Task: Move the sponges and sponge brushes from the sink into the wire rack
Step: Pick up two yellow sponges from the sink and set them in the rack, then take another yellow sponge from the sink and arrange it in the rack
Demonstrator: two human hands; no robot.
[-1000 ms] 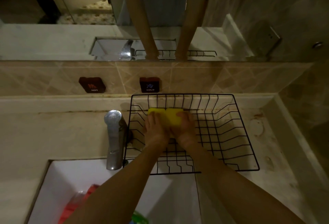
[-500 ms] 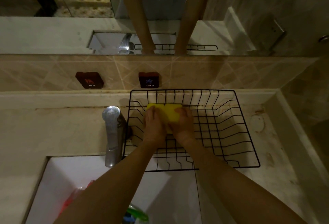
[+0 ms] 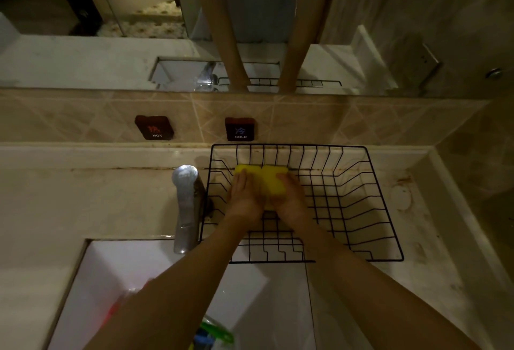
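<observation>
Two yellow sponges lie side by side in the far left part of the black wire rack (image 3: 383,227). My left hand (image 3: 244,196) rests on the left yellow sponge (image 3: 241,169), and my right hand (image 3: 292,199) on the right yellow sponge (image 3: 274,181). Both hands press flat on top, fingers wrapped over the sponges. In the white sink (image 3: 172,260) below, a red item (image 3: 111,313) shows left of my left forearm, and a green and blue item (image 3: 214,333) peeks out between my arms. My arms hide most of the sink's contents.
A chrome faucet (image 3: 185,208) stands just left of the rack, at the sink's back edge. HOT (image 3: 154,127) and COLD (image 3: 240,128) plaques sit on the tiled backsplash, under a mirror. Stained counter (image 3: 417,210) extends right of the rack to a raised wall edge.
Both hands stay on the two yellow sponges at the rack's far left. They have shifted only slightly; the view has moved a little, showing more of the green item in the sink.
</observation>
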